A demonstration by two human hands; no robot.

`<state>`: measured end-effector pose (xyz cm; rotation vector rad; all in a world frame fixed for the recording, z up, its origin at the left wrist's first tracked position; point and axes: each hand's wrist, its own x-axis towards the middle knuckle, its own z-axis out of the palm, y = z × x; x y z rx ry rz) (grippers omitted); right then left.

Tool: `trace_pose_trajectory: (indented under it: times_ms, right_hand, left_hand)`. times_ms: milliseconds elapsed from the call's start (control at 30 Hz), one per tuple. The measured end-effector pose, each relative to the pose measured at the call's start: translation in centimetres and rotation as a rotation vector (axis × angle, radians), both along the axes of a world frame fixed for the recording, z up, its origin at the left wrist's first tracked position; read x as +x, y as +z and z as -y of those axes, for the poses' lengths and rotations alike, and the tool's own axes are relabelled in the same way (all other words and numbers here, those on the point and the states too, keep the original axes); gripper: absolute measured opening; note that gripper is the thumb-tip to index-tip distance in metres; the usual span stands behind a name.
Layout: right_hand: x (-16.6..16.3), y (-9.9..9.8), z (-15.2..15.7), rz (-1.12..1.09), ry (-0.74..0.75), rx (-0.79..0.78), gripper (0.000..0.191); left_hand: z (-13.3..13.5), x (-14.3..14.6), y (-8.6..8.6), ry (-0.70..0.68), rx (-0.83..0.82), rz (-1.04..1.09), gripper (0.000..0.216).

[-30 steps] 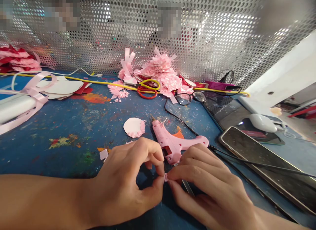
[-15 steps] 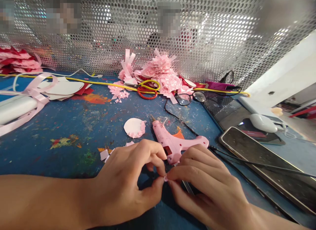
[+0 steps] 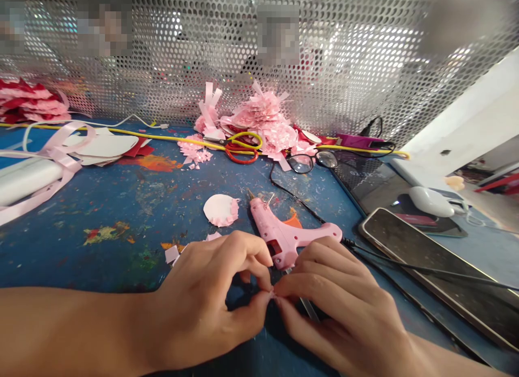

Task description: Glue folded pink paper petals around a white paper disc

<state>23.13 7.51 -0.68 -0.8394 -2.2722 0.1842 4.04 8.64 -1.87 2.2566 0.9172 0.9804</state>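
Note:
My left hand and my right hand meet fingertip to fingertip over the blue table. Between them they pinch a tiny pink ribbon piece, almost hidden by the fingers. Just beyond the fingers lies a pink glue gun on its side, nozzle pointing away, its black cord running right. A white paper disc with a pink frilled edge lies left of the gun's nozzle. Small pink scraps sit by my left knuckles.
Pink ribbon flowers are piled at the perforated metal screen, with yellow-red scissors and eyeglasses beside them. A phone and a white mouse lie right. Pink ribbon and red-pink flowers are far left.
The fingertips have closed tighter on the pink piece, so less of it shows. Both hands stay in place.

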Motion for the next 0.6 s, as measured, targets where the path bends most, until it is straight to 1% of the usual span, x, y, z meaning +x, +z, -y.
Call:
trace_pose_trajectory:
  times_ms: [100,300,600]
  right_hand:
    - [-0.05,-0.03,-0.05,0.006,0.009,-0.005,0.013]
    - [0.02,0.01,-0.13,-0.009,0.023,-0.033,0.012]
    - [0.16,-0.16,-0.17,-0.004,0.026,-0.052,0.012]
  left_hand:
    - [-0.02,-0.03,0.14,-0.004,-0.010,0.014,0.036]
    - [-0.29,0.08,0.49,0.033,-0.077,0.006,0.033]
    - [-0.45,0.13,0.36,0.010,-0.091,0.011,0.032]
